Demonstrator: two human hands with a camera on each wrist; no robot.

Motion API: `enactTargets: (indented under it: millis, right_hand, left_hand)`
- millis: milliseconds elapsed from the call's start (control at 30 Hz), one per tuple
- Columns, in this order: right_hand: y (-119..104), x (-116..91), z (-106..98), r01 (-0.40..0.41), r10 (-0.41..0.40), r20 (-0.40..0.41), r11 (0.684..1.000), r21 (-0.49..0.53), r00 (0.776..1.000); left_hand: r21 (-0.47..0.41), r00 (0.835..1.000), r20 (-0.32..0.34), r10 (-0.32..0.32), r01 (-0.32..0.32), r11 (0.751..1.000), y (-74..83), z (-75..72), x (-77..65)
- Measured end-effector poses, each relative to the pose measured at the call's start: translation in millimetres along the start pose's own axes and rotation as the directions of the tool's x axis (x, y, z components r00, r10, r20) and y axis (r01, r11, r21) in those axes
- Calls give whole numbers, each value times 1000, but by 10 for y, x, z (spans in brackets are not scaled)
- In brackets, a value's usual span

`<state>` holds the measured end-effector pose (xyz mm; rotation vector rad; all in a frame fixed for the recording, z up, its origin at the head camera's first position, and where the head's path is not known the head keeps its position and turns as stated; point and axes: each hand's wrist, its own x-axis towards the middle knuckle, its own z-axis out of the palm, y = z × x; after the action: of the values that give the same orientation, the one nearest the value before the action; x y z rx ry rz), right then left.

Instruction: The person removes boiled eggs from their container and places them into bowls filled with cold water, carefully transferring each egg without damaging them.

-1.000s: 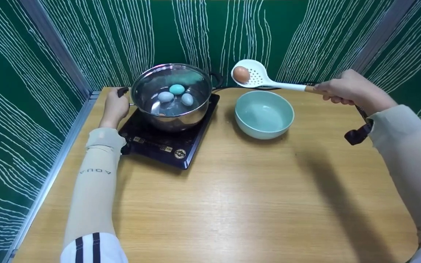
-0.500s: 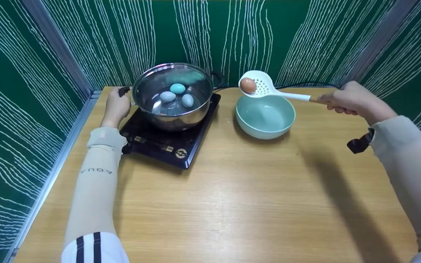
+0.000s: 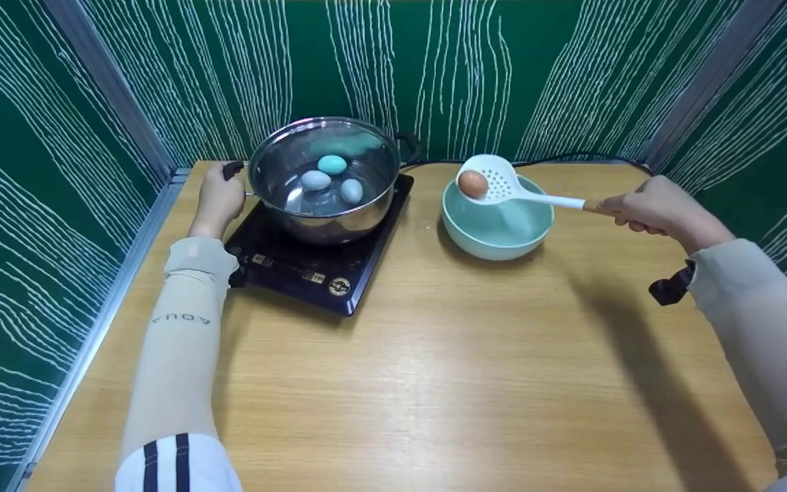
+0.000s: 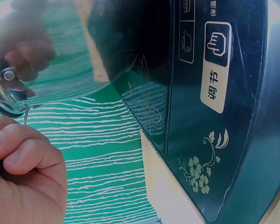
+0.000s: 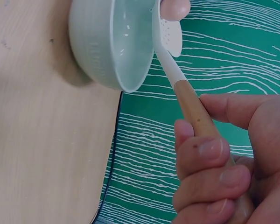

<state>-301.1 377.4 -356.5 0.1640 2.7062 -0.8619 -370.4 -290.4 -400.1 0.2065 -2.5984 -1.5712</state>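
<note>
My right hand [image 3: 660, 210] grips the wooden handle of a white slotted spoon [image 3: 503, 186], fingers curled round it in the right wrist view. One brown egg [image 3: 473, 184] lies in the spoon's head, held over the back left part of a pale green bowl [image 3: 496, 236]. With my left hand [image 3: 219, 199] I grip the black side handle of a steel pot [image 3: 339, 225]; in the left wrist view the curled fingers [image 4: 30, 154] show beside the pot wall. Inside the pot are a turquoise egg [image 3: 332, 165] and two pale blue eggs [image 3: 315, 180].
Beneath the pot is a black induction cooker [image 3: 298, 273], left of the bowl. Both stand towards the back of a wooden table [image 3: 421, 383]. A dark cable [image 3: 585, 157] runs along the back edge, close to the green patterned wall [image 3: 448, 75].
My right hand has lowered the slotted spoon with the brown egg and shifted it slightly right, from behind the bowl to over it. My left hand stays on the pot handle.
</note>
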Motion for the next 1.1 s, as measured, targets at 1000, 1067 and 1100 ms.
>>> enactTargets:
  millis: [1000, 1067, 1100]
  right_hand:
    - [50, 3, 174, -13, 5, -64, 991, -131, 998]
    - [42, -5, 181, -7, -4, -79, 990, -144, 997]
    - [38, -8, 185, -4, -8, -86, 989, -149, 996]
  left_hand:
    - [40, 999, -33, 14, -12, 999, 1, 17, 5]
    - [52, 999, -38, 23, -21, 998, 7, 17, 5]
    - [57, 999, -40, 28, -25, 998, 10, 17, 5]
